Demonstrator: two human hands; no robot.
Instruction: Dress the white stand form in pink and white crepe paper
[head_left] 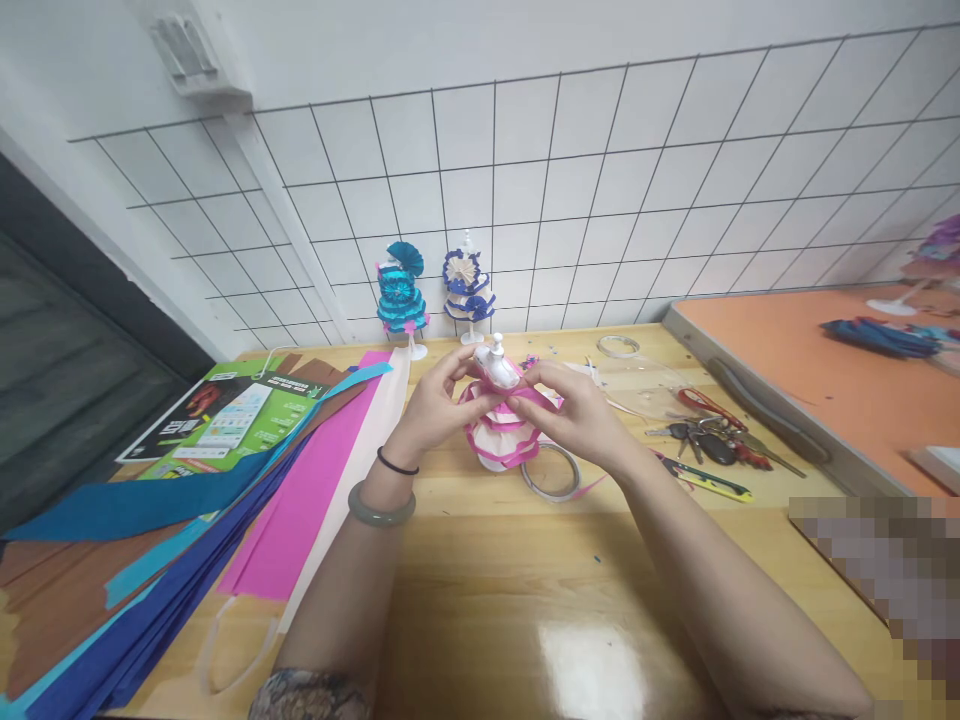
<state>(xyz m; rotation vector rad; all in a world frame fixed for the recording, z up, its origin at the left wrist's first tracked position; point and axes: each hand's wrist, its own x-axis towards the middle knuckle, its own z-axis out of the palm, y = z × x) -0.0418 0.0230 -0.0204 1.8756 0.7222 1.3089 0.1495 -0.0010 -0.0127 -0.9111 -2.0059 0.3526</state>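
Observation:
A small white dress-form mannequin (496,364) stands in the middle of the table, wearing a tiered ruffled skirt (501,440) of cream crepe paper with pink edges. My left hand (439,400) wraps the mannequin's bodice from the left, thumb pressed to the front at the waist. From the right, my right hand (574,405) pinches the pink edging at the waist, its fingertips meeting my left thumb. What exactly lies between the fingertips is too small to make out. A roll of clear tape (551,492) lies on the table just right of the skirt.
Strips of pink (300,500), blue, brown and teal crepe paper cover the left side over printed leaflets (225,420). Two dressed mannequins (401,300) stand against the wire grid. Scissors (705,408), keys (712,445) and a yellow cutter (712,482) lie right, near an orange surface (787,370).

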